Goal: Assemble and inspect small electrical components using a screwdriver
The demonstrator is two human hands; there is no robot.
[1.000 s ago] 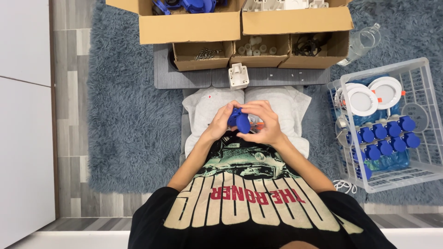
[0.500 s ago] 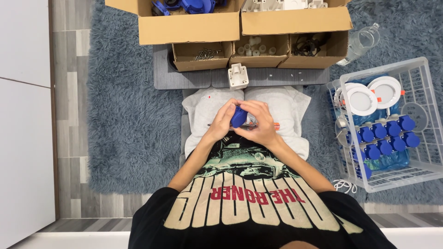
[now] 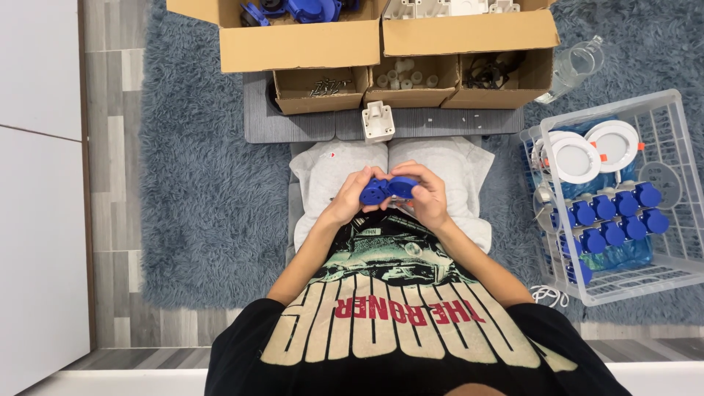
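Observation:
Both my hands meet over my lap and grip one blue plastic socket part (image 3: 387, 190). My left hand (image 3: 353, 195) holds its left side, my right hand (image 3: 427, 192) wraps its right side with fingers curled over the top. The part shows two round blue faces side by side. Under my hands lie my knees in pale grey trousers (image 3: 337, 172). A white plastic housing (image 3: 378, 122) sits on the grey mat just beyond my knees.
Open cardboard boxes (image 3: 301, 48) with blue and white parts, screws and cables line the far edge. A clear wire-sided basket (image 3: 671, 257) at the right holds several blue sockets (image 3: 609, 216) and white round lamps (image 3: 576, 158). A clear jug (image 3: 572, 70) lies behind it. Blue shag rug (image 3: 198, 205) all around.
The blue part has turned in my hands; two round faces now show side by side, and my hands have spread slightly apart on it.

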